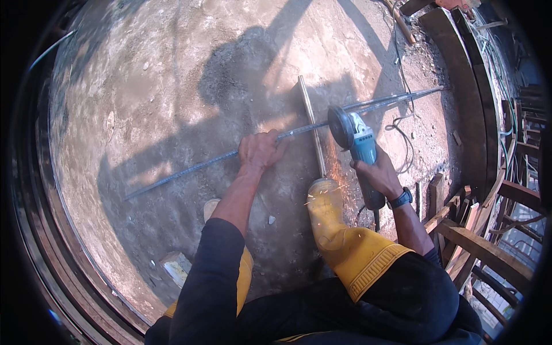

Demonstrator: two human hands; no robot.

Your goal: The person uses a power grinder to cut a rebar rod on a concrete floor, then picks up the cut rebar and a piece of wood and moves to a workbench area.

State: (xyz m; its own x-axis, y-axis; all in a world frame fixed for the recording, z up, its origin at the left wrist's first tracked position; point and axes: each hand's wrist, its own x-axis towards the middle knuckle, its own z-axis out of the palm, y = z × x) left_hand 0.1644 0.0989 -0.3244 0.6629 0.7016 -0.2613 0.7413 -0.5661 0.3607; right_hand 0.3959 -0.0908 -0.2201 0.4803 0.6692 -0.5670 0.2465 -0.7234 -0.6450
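A long ribbed steel rebar (204,164) runs slantwise across the ground, with my left hand (261,150) closed around it. My right hand (380,172) grips a teal angle grinder (363,146) by its body. The grinder's dark disc (340,127) meets the rebar just right of a metal pipe (310,115), which lies crosswise beneath the bar. Orange sparks (332,164) stream down from the disc toward my yellow boot (326,213), whose toe is at the pipe's near end. A second rebar (397,100) lies close alongside on the right.
A black power cord (411,135) loops over the ground at the right. Wooden beams (483,253) and timber planks (454,86) stand along the right side. Long dark metal bars (52,259) line the left edge. A small broken block (176,268) lies near my left arm.
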